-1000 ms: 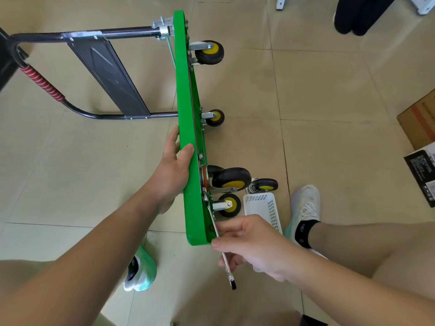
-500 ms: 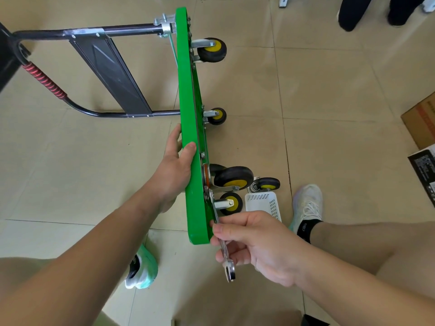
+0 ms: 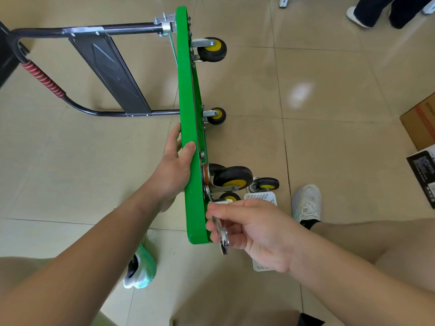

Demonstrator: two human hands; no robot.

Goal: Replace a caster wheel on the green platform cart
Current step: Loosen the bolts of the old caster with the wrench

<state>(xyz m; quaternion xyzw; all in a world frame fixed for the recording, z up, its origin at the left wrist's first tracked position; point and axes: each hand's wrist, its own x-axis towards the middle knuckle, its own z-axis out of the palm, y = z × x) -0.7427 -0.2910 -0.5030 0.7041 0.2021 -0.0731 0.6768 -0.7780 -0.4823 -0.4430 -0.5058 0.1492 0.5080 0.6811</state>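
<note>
The green platform cart point(image 3: 188, 109) stands on its long edge, underside facing right, its black folded handle point(image 3: 106, 67) lying to the left. My left hand point(image 3: 175, 168) grips the cart's upper edge near the middle, thumb over the rim. My right hand point(image 3: 249, 229) holds a silver wrench point(image 3: 222, 234) against the underside at the near end, beside the mounting plate of the large near caster wheel point(image 3: 233, 178). Another caster point(image 3: 230, 197) below it is partly hidden by my fingers. Two far casters point(image 3: 211, 49) point(image 3: 216, 116) stick out to the right.
A loose caster wheel point(image 3: 266, 184) lies on the tiled floor by a white plastic basket point(image 3: 260, 197). My shoes point(image 3: 306, 203) point(image 3: 141, 269) flank the cart. Cardboard boxes point(image 3: 421, 123) sit at the right edge. Another person's legs point(image 3: 381, 10) stand at the top right.
My right hand has swung the wrench so its free end now points nearer the cart's bottom corner, and the hand sits higher against the underside. The left hand keeps its grip.
</note>
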